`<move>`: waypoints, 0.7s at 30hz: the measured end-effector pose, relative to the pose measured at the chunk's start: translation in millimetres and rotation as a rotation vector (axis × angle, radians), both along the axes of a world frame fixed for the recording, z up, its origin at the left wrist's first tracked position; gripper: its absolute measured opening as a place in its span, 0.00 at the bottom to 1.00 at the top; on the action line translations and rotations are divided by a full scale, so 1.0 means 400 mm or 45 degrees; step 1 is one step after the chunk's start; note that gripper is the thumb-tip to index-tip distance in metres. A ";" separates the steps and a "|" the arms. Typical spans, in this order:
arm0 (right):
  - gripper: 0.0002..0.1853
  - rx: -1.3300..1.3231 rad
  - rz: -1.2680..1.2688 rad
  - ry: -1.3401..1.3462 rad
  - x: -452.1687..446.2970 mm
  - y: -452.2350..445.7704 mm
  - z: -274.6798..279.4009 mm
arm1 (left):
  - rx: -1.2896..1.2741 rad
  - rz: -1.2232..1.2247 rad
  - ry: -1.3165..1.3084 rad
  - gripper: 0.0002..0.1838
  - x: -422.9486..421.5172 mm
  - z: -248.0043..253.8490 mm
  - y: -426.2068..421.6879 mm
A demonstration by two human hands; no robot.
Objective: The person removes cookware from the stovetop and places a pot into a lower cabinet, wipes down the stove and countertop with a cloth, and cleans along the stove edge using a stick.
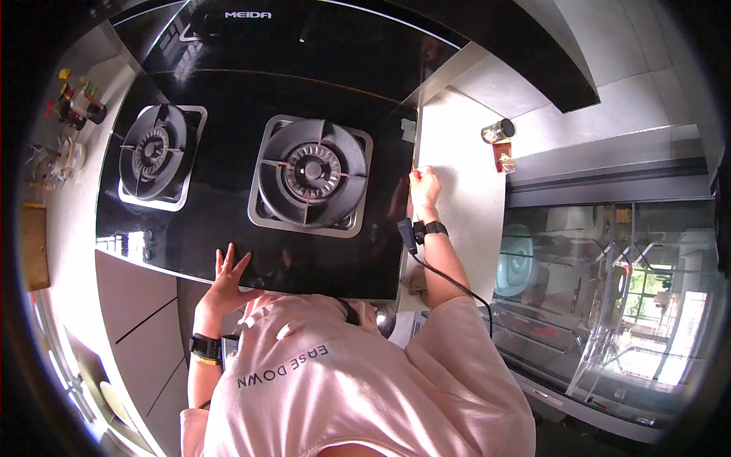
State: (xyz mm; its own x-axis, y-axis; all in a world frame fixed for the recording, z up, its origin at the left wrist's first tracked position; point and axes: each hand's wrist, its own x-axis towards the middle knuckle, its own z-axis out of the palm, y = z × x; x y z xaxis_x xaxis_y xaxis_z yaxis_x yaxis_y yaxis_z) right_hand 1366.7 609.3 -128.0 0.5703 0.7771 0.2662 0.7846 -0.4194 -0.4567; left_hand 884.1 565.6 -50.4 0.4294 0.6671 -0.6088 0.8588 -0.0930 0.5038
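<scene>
My left hand (227,283) rests at the front edge of a black glass gas cooktop (221,228), its fingers spread over the surface and holding nothing. My right hand (425,189) is closed against the cooktop's right edge, beside the white countertop (461,206). What its fingers grip, if anything, is hidden. Left of that hand is the larger burner (313,172), with a round black pan support on a square metal tray. A smaller burner (153,151) of the same kind lies farther left. A black cable (449,278) with a plug-like end hangs by my right wrist.
A dark-lidded jar (498,131) and a small brown packet (504,157) stand at the back right. Right of the counter is a glass-fronted cabinet (579,305) with dishes. Bottles (80,107) stand at the far left. A black range hood (304,38) hangs behind the burners.
</scene>
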 end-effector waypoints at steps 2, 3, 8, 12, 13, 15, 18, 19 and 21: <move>0.07 -0.184 0.046 -0.168 0.008 0.006 0.011 | 0.005 -0.011 0.026 0.52 -0.001 -0.002 0.000; 0.07 -0.256 0.055 -0.214 0.010 0.005 0.016 | 0.008 -0.018 0.038 0.52 -0.001 -0.002 0.001; 0.08 -0.366 0.090 -0.280 0.014 0.021 0.037 | 0.002 -0.004 0.015 0.52 -0.001 -0.001 0.000; 0.08 -0.252 0.129 -0.205 0.016 0.025 0.037 | 0.004 0.007 -0.004 0.51 -0.003 -0.001 -0.002; 0.08 -0.251 0.134 -0.234 0.017 0.024 0.035 | 0.008 0.004 0.010 0.51 -0.003 -0.002 -0.001; 0.08 -0.246 0.126 -0.245 0.017 0.023 0.030 | 0.015 0.003 0.038 0.51 -0.002 -0.005 -0.002; 0.08 -0.204 0.103 -0.199 0.010 0.016 0.034 | 0.008 0.014 0.009 0.51 0.001 0.002 -0.002; 0.07 -0.172 0.110 -0.191 0.013 0.013 0.027 | 0.004 0.023 0.000 0.51 0.001 0.002 -0.003; 0.07 -0.122 0.113 -0.168 0.020 0.003 0.014 | -0.003 0.037 -0.017 0.51 0.002 0.003 -0.002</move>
